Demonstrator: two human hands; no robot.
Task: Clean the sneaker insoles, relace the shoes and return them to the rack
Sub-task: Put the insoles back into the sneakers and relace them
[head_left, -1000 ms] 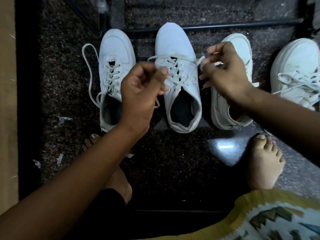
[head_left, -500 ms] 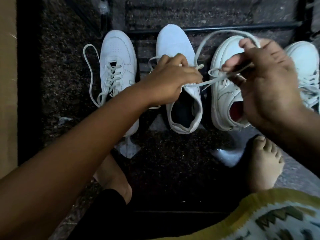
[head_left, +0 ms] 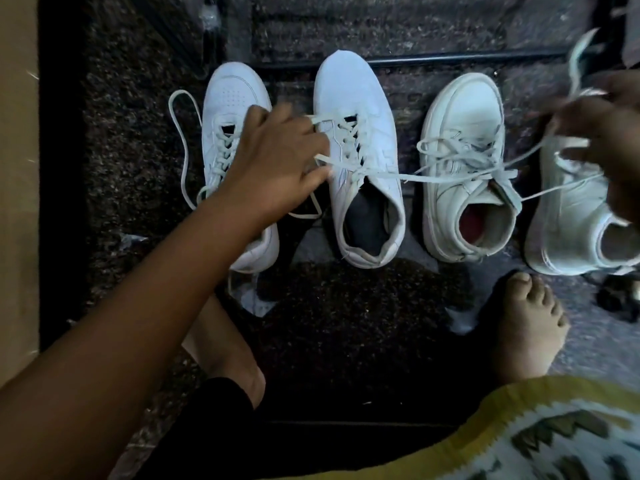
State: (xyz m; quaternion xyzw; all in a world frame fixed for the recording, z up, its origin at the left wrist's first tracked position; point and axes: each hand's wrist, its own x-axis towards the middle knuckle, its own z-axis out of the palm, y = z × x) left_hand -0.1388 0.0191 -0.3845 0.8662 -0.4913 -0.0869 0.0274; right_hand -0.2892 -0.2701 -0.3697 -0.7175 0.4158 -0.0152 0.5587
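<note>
In the head view, four white sneakers are seen set in a row on a dark speckled floor (head_left: 121,150), toes towards a black bar (head_left: 415,58) that runs behind them. The left hand (head_left: 277,161) is laid between the first sneaker (head_left: 239,109) and the second sneaker (head_left: 349,98), with its bent fingertips (head_left: 320,174) pressed against the second sneaker's side at the lacing; whether a strand is pinched there cannot be told. The heel half of the first sneaker is covered by the left forearm, and its loose lace (head_left: 180,133) is looped out over the floor to the left. From the second sneaker a lace (head_left: 415,178) is drawn taut to the right, across the tied laces of the third sneaker (head_left: 460,109), up to the right hand (head_left: 609,133). That hand is blurred, but its fingers are seen curled round the lace, and a loop of it rises above them. The front of the fourth sneaker (head_left: 568,216) is hidden by the right hand. A dark insole (head_left: 363,223) is seen inside the second sneaker and a red insole (head_left: 474,223) inside the third. Nearer the camera, a bare right foot (head_left: 526,327) and a bare left foot (head_left: 221,348) are planted on the floor, and a yellow-edged patterned garment (head_left: 554,438) fills the lower right corner. Small scraps (head_left: 131,237) lie on the floor at left.
</note>
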